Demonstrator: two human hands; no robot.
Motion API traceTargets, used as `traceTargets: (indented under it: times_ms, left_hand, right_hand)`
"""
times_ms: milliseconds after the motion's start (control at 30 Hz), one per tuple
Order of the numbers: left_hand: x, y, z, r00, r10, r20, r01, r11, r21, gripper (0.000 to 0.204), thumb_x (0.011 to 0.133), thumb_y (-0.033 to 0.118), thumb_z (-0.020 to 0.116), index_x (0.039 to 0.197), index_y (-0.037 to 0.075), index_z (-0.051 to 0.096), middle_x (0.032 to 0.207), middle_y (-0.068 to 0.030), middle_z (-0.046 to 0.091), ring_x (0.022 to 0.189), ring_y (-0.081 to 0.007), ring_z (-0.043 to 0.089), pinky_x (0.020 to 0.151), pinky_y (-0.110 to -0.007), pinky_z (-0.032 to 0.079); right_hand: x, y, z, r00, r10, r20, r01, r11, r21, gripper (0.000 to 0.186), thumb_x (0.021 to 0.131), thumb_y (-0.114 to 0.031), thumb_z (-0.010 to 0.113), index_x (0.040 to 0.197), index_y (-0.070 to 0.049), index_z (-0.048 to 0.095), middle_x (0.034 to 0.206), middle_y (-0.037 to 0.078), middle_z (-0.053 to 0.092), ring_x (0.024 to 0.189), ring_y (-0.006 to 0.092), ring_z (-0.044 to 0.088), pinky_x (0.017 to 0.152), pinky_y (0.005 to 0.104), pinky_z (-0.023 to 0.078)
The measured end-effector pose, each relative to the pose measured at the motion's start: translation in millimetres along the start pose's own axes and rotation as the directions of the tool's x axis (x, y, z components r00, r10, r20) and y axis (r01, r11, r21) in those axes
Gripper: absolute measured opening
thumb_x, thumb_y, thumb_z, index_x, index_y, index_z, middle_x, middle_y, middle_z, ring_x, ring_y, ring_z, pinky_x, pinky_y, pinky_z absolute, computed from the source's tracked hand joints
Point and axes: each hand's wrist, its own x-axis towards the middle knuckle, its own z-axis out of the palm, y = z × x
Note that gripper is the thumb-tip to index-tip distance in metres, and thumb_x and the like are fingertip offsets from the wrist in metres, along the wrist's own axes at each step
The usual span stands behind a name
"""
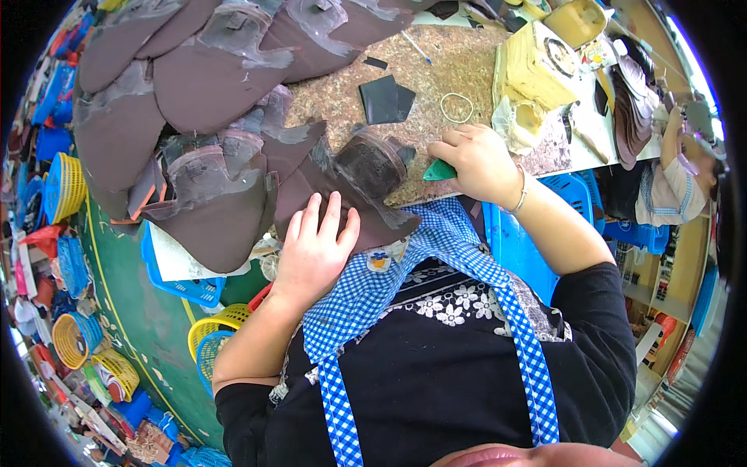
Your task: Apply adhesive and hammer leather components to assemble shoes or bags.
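Observation:
My left hand (315,253) lies with fingers spread on a dark brown leather-like piece (372,221), which looks like a shoe upper. That piece rests at the near edge of the worktable, partly over my lap, and its darker, glue-smeared curved part (373,165) faces up. At the table edge, just right of this part, my right hand (484,162) is closed around a small green pointed tool (440,170). The tool's other end is hidden in my fingers, and its exact kind does not show. A gap separates the tool from the brown piece.
Similar brown pieces (222,82) overlap across the left of the worktable (459,58). Black scraps (380,100), a rubber band (457,108) and a yellow crusted box (537,66) lie beyond my right hand. Blue basket (183,286) stands lower left; another person (675,187) is far right.

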Motion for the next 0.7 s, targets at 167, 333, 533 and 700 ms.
traceTargets:
  times_ms: [167,333,533,700]
  left_hand:
    - [1.2,1.6,-2.7,1.0,-0.007,-0.021,0.007,1.0,-0.002,0.041,0.079,0.012,0.057,0.12,0.009,0.061,0.128,-0.0188,0.056,0.114,-0.0376,0.055,0.089,-0.045,0.047]
    - [1.1,1.0,-1.9,1.0,-0.02,-0.019,0.02,1.0,-0.014,0.044,0.077,0.009,0.058,0.121,0.009,0.06,0.127,-0.0172,0.057,0.114,-0.0359,0.055,0.09,-0.045,0.046]
    - [4.9,-5.4,-14.3,0.971,-0.168,-0.172,0.111,0.948,-0.298,0.054,0.067,-0.001,0.06,0.121,0.005,0.061,0.123,-0.0153,0.062,0.109,-0.0354,0.059,0.09,-0.044,0.047]
    - [24.7,-23.2,-41.7,0.69,-0.633,-0.351,0.058,0.532,-0.844,0.026,0.095,0.002,0.053,0.119,-0.007,0.06,0.108,-0.0148,0.069,0.099,-0.0174,0.064,0.087,-0.028,0.047]
  right_hand:
    - [26.5,3.6,-11.7,0.938,0.179,-0.297,-0.101,0.96,0.262,0.018,0.077,-0.018,0.072,0.086,-0.008,0.06,0.079,0.011,0.066,0.074,0.0316,0.066,0.066,0.0387,0.053]
    - [56.9,-6.4,-9.0,0.879,0.358,-0.313,-0.104,0.787,0.608,0.017,0.077,-0.014,0.072,0.086,-0.007,0.059,0.076,0.01,0.064,0.069,0.0289,0.064,0.062,0.0346,0.051]
    - [34.3,-1.3,-33.6,0.948,-0.139,-0.285,0.154,0.988,0.031,0.018,0.073,-0.011,0.07,0.089,-0.011,0.063,0.078,0.008,0.066,0.072,0.0284,0.066,0.063,0.0379,0.053]
    - [-7.6,23.6,-48.2,0.6,0.61,-0.518,-0.212,0.745,0.632,0.008,0.089,-0.011,0.065,0.093,-0.005,0.066,0.074,0.003,0.064,0.068,0.0103,0.06,0.062,0.0254,0.048]
